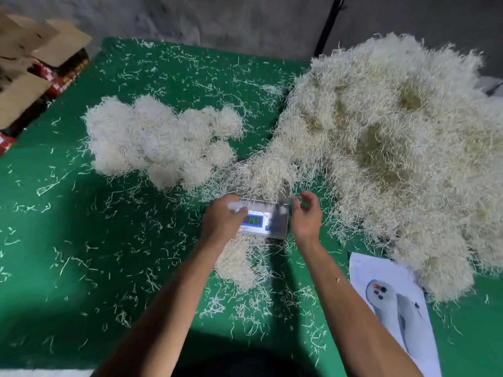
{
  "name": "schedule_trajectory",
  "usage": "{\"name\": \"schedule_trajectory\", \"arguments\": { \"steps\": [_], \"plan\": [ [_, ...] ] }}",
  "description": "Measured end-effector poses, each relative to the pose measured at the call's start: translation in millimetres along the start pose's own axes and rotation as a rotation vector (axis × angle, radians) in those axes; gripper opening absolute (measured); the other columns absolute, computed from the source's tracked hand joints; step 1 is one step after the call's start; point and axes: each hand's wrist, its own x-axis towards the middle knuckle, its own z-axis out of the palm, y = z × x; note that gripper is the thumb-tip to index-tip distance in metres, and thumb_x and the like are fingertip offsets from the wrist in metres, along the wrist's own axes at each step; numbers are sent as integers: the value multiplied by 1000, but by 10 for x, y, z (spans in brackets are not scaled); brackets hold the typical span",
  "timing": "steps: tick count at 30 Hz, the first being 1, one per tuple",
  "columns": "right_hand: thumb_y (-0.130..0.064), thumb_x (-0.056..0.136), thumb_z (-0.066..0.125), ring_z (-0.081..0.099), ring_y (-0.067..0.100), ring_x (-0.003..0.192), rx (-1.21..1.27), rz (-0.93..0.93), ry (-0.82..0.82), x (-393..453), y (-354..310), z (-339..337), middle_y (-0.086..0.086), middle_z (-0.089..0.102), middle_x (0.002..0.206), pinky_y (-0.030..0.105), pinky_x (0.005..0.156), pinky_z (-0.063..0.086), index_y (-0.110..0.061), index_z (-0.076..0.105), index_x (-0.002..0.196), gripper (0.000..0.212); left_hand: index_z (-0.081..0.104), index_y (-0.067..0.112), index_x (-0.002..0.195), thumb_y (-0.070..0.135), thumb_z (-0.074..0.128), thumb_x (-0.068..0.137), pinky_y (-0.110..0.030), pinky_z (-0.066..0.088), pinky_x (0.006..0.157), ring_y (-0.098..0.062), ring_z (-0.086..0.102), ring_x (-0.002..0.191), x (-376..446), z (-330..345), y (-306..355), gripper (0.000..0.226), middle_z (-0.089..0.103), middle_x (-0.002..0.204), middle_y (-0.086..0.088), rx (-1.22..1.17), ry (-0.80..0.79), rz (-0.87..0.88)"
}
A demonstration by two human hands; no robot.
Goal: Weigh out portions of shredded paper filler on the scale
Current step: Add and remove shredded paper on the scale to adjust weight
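A small silver digital scale (268, 216) with a lit blue display sits mid-table on the green surface (81, 240). A tuft of cream shredded paper filler (268, 172) rests on its platform. My left hand (221, 219) hovers over the scale's left side, fingers curled, holding nothing that I can make out. On the scale's right, my right hand (306, 213) is open with fingers spread. The big loose heap of filler (394, 148) fills the right of the table. Rounded weighed portions (160, 140) lie grouped at the left. A smaller clump (239, 262) lies just in front of the scale.
Loose shreds are scattered across the green table. A printed sheet with a grey-white picture (392, 306) lies at the front right. Open cardboard boxes (35, 66) stand off the far left corner. A dark pole (328, 25) leans at the back wall.
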Motion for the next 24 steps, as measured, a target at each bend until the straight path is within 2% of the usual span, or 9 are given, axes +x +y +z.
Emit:
{"name": "schedule_trajectory", "arguments": {
  "steps": [1, 3, 5, 8, 9, 12, 15, 19, 24],
  "plan": [
    [-23, 100, 65, 57, 18, 123, -9, -9, -3, 159, -107, 47, 2, 59, 132, 35, 112, 44, -10, 54, 136, 40, 63, 19, 131, 32, 76, 89, -22, 49, 71, -10, 62, 87, 114, 28, 138, 46, 64, 130, -6, 71, 29, 74],
    [-28, 99, 65, 54, 20, 125, -6, 15, -19, 419, -300, 138, 3, 54, 137, 41, 112, 45, -14, 47, 145, 51, 54, 21, 140, 41, 75, 87, -31, 46, 94, -20, 56, 115, 374, 122, 408, 61, 56, 140, -6, 257, 62, 222],
    [-28, 100, 64, 55, 26, 125, -14, 80, -77, 633, -402, 221, 10, 48, 147, 45, 104, 53, -17, 39, 152, 59, 35, 25, 154, 49, 76, 84, -48, 33, 116, -28, 34, 142, 636, 234, 652, 84, 33, 158, -7, 412, 14, 286],
    [-20, 102, 61, 66, 18, 94, -81, 141, -242, 847, -411, 319, 6, 55, 123, 22, 66, 58, -14, 40, 150, 53, 13, 35, 159, 47, 81, 78, -65, 24, 117, -39, 9, 151, 983, 412, 865, 107, 4, 168, -6, 537, -172, 273],
    [-19, 102, 61, 67, 16, 88, -93, 152, -289, 903, -403, 344, 3, 58, 112, 20, 65, 57, -11, 45, 146, 47, 13, 37, 159, 41, 81, 78, -65, 25, 117, -40, 10, 151, 1085, 469, 890, 106, 6, 168, -6, 550, -238, 284],
    [-25, 105, 56, 65, 12, 67, -50, 185, -356, 1093, -373, 363, 2, 65, 83, 22, 61, 54, -9, 60, 113, 19, 32, 32, 156, 29, 76, 87, -51, 35, 114, -29, 41, 142, 1321, 581, 904, 82, 36, 161, -6, 563, -339, 404],
    [-19, 105, 55, 53, 10, 56, 140, 352, -259, 1369, -439, 383, 1, 59, 71, 26, 57, 49, -18, 50, 93, 14, 43, 22, 149, 29, 74, 88, -43, 51, 101, -25, 62, 120, 1516, 568, 981, 69, 58, 143, -8, 574, -333, 455],
    [-9, 103, 55, 53, 14, 61, 120, 462, -204, 1799, -566, 560, 4, 58, 79, 28, 65, 51, 3, 59, 105, 13, 37, 12, 151, 29, 79, 83, -38, 60, 81, -26, 67, 101, 1701, 575, 1135, 81, 62, 127, -13, 567, -322, 352],
    [-1, 97, 52, 57, 12, 72, 122, 455, -195, 2242, -670, 384, 1, 53, 85, 32, 93, 55, 6, 50, 141, 44, 39, -1, 149, 31, 82, 81, -25, 42, 89, -34, 59, 124, 1711, 408, 921, 87, 56, 139, -23, 565, -235, 399]
  ]
}}
